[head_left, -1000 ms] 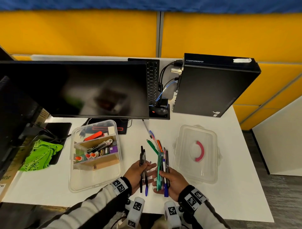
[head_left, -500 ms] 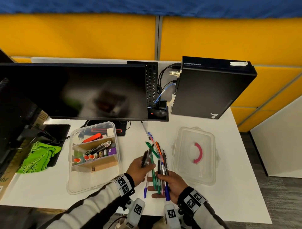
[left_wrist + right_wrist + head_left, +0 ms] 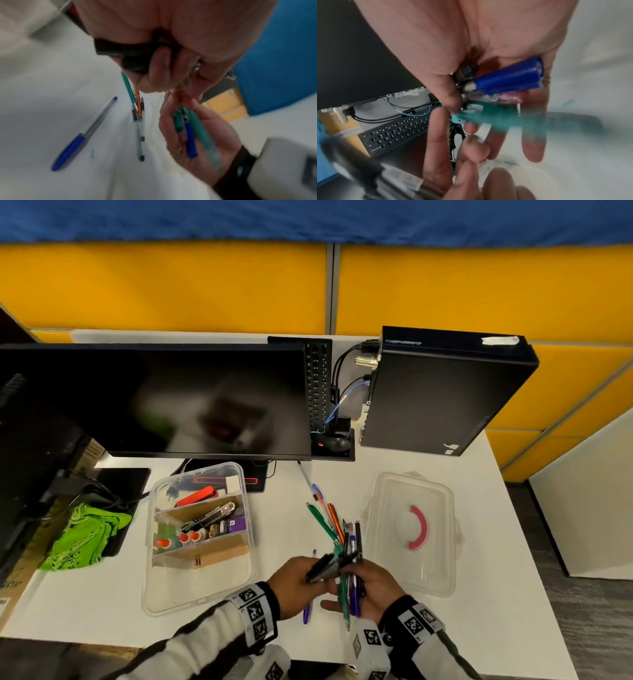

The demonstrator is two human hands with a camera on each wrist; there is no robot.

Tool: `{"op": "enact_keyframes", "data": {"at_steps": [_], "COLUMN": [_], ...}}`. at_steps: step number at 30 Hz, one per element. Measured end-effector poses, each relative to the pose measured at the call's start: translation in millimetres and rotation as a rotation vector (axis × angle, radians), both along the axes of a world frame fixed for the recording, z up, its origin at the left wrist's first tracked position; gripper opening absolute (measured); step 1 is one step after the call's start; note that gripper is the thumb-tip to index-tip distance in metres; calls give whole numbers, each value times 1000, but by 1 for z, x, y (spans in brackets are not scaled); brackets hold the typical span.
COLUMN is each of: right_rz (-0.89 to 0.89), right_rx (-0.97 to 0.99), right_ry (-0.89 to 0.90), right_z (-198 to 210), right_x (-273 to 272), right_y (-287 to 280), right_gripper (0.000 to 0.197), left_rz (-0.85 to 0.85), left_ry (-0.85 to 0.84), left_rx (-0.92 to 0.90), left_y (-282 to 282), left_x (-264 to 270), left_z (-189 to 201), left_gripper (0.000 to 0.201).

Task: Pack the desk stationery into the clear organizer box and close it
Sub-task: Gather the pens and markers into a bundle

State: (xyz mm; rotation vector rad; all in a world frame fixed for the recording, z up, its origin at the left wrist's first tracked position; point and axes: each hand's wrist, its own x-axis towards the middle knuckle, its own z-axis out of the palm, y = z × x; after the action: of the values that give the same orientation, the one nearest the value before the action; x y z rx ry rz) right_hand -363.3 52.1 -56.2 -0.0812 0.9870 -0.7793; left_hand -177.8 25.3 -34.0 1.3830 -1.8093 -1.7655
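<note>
Left hand [image 3: 294, 583] grips black pens [image 3: 327, 566]; right hand [image 3: 373, 590] curls round a mixed pen bunch [image 3: 349, 587]. Loose pens [image 3: 325, 515] lie far of both; blue pen [image 3: 82, 136] on desk. Open box [image 3: 198, 594] left, lid [image 3: 411, 583] right

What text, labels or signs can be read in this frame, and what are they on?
"W", "E", "R", "T", "Y", "A": key legends on the black keyboard, right wrist view.
Print strip on top of the black computer case: too small to read.
Print on the cardboard divider in the organizer box: blurred.
Square code tags on the wristbands: patterns, no words.
</note>
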Motion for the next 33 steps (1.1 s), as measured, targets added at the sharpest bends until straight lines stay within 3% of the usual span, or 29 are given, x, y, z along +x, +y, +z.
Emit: {"op": "enact_keyframes", "data": {"at_steps": [3,6,9,12,16,23,26,28,33], "right_rz": [-73,-138,-156,-129,-84,-69,-11,9,160], "right_rx": [25,45,32,30,17,29,-12,-34,-142], "right_ry": [-29,40,-4,-39,-14,112,188,196,206], "right_z": [4,2,-3,-3,-3,2,4,5,10], "right_x": [-1,-3,-7,-8,-4,-6,-11,-15,-20], "right_y": [-3,-5,-6,-6,-6,-8,-5,-2,1], "right_gripper": [22,24,37,35,35,37,38,35,30], "left_rz": [297,433,454,437,344,-194,-260,-130,399], "left_ry": [273,473,583,594,483,-120,-163,-102,211], "left_rx": [378,628,712,707,658,224,213,265,466], "left_y": [-9,-18,-20,-21,-23,-24,-28,-30,-38], "left_x": [0,6,8,7,6,2,4,7,11], "left_z": [12,11,11,9,13,16,15,14,7], "left_gripper": [30,34,21,17,13,7,6,13,13]}}
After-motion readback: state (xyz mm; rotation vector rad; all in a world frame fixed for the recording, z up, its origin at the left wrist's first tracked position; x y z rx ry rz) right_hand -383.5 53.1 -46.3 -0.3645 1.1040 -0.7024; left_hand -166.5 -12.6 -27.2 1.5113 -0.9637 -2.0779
